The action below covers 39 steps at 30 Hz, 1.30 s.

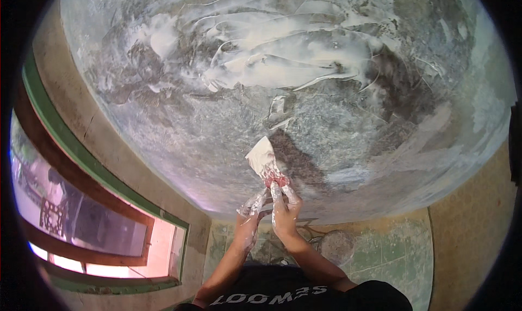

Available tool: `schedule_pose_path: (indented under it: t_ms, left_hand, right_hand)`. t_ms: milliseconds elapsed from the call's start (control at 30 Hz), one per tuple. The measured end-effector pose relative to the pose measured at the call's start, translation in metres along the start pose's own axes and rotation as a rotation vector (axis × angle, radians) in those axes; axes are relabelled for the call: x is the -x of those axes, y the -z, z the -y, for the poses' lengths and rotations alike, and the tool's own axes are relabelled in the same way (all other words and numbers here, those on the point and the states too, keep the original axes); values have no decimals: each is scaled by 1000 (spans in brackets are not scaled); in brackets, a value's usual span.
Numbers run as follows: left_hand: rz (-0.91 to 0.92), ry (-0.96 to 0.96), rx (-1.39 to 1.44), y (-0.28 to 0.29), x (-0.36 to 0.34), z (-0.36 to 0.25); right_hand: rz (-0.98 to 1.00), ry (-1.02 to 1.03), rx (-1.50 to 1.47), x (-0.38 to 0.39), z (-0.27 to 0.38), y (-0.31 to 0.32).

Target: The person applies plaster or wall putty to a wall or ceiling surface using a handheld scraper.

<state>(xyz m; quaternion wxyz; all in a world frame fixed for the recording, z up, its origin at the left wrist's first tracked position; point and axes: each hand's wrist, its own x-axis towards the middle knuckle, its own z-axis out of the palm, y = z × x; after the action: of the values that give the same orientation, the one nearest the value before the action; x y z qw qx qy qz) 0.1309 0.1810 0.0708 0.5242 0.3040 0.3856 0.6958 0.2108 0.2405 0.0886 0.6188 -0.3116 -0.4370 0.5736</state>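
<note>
Black cloth shirt (261, 286) with pale lettering filled the near edge of my view, both forearms reaching forward from it. From my remote post I saw the right hand (286, 202), smeared with white paste, closed around the red handle (277, 181) of a broad, white-coated flat scraper (262, 156). The left hand (251, 207), equally smeared, was just beside it, fingers bent toward the handle's lower end; I could not tell whether they gripped it.

Under the forearms lay a worn, green-tiled floor (383, 251), with a rounded grey object (337, 247) near the right forearm. The scraper tilted slightly left before the mottled grey wall (348, 128); I could not make out whether its edge touched. Bare grey surface left room on both sides of the blade, bounded by the floor line at its foot and a corner on the left. Beyond that corner stood a brown wooden window frame (87, 186) with green trim. Higher up the wall spread a wide, ridged band of wet-looking white paste (283, 69).
</note>
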Motion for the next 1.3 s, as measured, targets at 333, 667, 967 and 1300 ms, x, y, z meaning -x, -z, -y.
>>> schedule_pose_path:
  t_ms: [333, 667, 967, 1300]
  left_hand:
    - [-361, -279, 82, -21, 3, 26]
    - [-384, -377, -85, -53, -4, 2]
    - [-479, -816, -632, -26, -20, -26]
    - [-494, -1697, -1098, -54, -112, -237]
  right_hand:
    - [117, -195, -170, 16, 0, 28]
    - [285, -410, -213, -3, 1, 64]
    - [685, -463, -28, -14, 21, 63]
    - [328, -228, 584, -15, -30, 208]
